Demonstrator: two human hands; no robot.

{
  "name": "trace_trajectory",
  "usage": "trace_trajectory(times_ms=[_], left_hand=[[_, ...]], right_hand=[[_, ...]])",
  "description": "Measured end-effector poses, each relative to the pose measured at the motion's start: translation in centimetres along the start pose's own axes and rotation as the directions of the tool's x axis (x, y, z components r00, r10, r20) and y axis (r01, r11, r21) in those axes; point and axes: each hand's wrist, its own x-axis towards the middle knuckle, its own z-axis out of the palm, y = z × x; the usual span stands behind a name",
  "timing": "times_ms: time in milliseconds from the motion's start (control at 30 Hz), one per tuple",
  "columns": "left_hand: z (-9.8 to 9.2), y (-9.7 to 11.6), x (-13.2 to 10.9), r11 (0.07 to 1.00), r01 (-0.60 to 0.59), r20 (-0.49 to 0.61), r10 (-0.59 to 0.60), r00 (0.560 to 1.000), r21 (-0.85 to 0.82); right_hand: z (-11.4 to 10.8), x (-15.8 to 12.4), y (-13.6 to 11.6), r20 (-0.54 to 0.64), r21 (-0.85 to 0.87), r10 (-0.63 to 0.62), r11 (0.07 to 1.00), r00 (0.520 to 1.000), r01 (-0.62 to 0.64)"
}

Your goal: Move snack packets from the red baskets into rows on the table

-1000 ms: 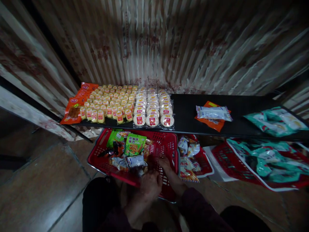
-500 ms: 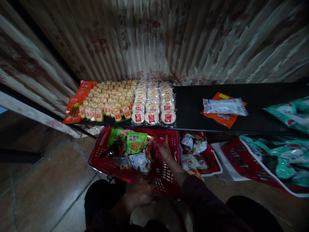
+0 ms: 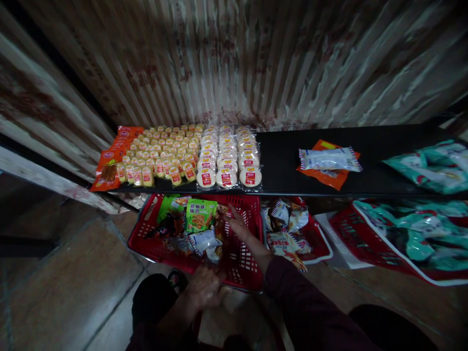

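A red basket [image 3: 239,253] below the shelf holds a green snack bag [image 3: 201,215], white-and-blue packets [image 3: 203,240] and dark packets towards its left side. My right hand [image 3: 238,226] reaches inside the basket, fingers extended, beside the packets; nothing shows in its grasp. At the basket's near edge is my left hand [image 3: 206,285], its fingers curled and blurred, and what they hold, if anything, is hidden.
The black shelf [image 3: 280,170] carries small yellow packets [image 3: 157,148], round white crackers [image 3: 226,176], orange bags [image 3: 106,168], a white packet [image 3: 329,159] and teal bags [image 3: 435,165]. Two more filled red baskets stand at the right.
The view has shifted slightly, so the shelf and baskets appear further left. My right hand has moved left over the basket, closer to the packets. My left hand stays at the near edge.
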Motion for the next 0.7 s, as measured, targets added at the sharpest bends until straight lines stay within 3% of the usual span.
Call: trace_trajectory(times_ms=[133,267,433,600,700], left_hand=[[0.2,-0.5,0.0,0.998,0.005,-0.034,-0.008,0.999,-0.063],[0.2,-3.1,-1.1,0.995,-0.059,-0.083,0.053,0.995,-0.075],[1.9,-6.0,-1.4,0.999,-0.049,-0.361,0.04,0.932,-0.014],[1.6,-8.1,-2.6,0.989,-0.133,-0.357,0.104,0.928,-0.058],[0.6,-9.2,-3.8,0.986,-0.137,-0.345,0.095,0.934,-0.1]], right_hand=[[1.5,0.4,-0.5,0.076,-0.004,0.012,1.0,0.997,-0.012],[4.3,1.2,-1.7,0.187,0.073,-0.062,0.996,0.98,0.049],[7.9,2.1,-1.9,0.273,-0.022,-0.048,0.998,0.961,0.056],[11.7,2.1,-2.8,0.279,-0.147,-0.139,0.972,0.95,0.185],[14.3,1.5,-4.3,0.374,-0.166,-0.16,0.958,0.914,0.236]])
